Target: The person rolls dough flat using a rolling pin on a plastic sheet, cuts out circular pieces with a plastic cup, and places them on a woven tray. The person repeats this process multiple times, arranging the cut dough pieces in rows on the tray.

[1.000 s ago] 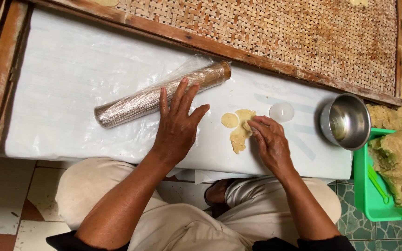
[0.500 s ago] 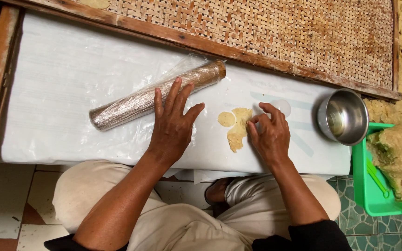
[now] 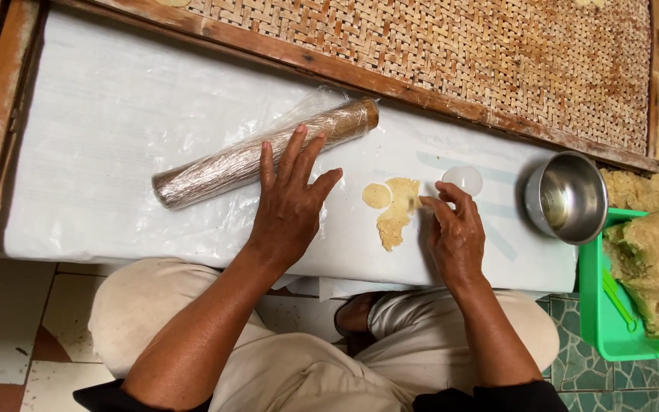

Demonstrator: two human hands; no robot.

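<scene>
So the person sat cross-legged at a low board covered in white plastic sheet (image 3: 116, 137), looking straight down at it. Left hand (image 3: 287, 210) lay flat with fingers spread and loose, not gripping anything, fingertips resting against the plastic-wrapped rolling pin (image 3: 261, 152), which ran diagonally from about 8 o'clock up to 2 o'clock of that hand.

Right hand (image 3: 451, 236) was curled, fingertips pinched at the right edge of the flattened dough piece (image 3: 397, 214), so I'd call it a light pinch on the dough, not a full grasp. The dough was in the middle of the sheet, between the two hands, at roughly 10 o'clock from the right hand. A small round dough disc (image 3: 376, 195) lay just beside it at its 9 o'clock, nearly touching. A pale round plastic bit (image 3: 463, 178) was at 12 o'clock of the right hand.

Further out at 2 o'clock stood a steel bowl (image 3: 566, 197), and at 3 o'clock a green tray (image 3: 596, 305) with a big dough lump (image 3: 650, 267). A woven bamboo mat (image 3: 459, 53) ran along the top.

My read: the peeling-off stage, lifting the thin rolled piece. It looked fragile, so it'd need a slow, even lift from the edge so it wouldn't tear.
</scene>
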